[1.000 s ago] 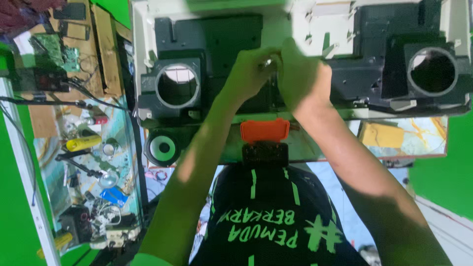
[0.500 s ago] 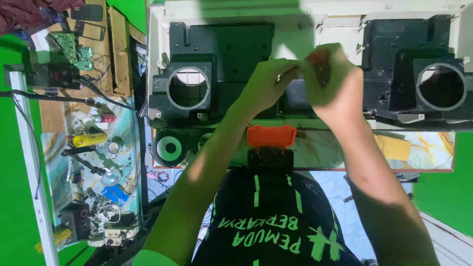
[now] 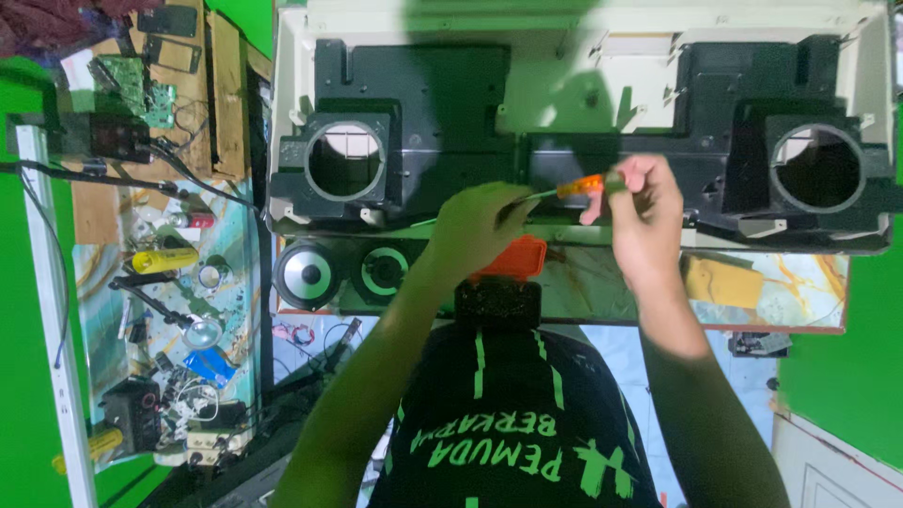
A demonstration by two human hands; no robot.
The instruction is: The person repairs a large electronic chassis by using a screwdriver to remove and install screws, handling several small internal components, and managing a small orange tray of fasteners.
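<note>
**Both hands on a screwdriver at the open speaker shell**

We are gripping an orange-handled screwdriver (image 3: 576, 187) with our right hand (image 3: 642, 218), fingers curled tight around the handle. Our left hand (image 3: 473, 229) is sitting just beside it, fingers closed narrowly about the thin shaft where it is running toward the black inner panel (image 3: 602, 160) of the cream cabinet shell (image 3: 574, 99). Well away from our left fingers, a round speaker opening (image 3: 345, 161) is showing; another round opening (image 3: 816, 169) is lying beyond our right fingers. Below our left wrist, an orange block (image 3: 515, 257) is peeking out, near two loose round speakers (image 3: 343, 274).
</note>
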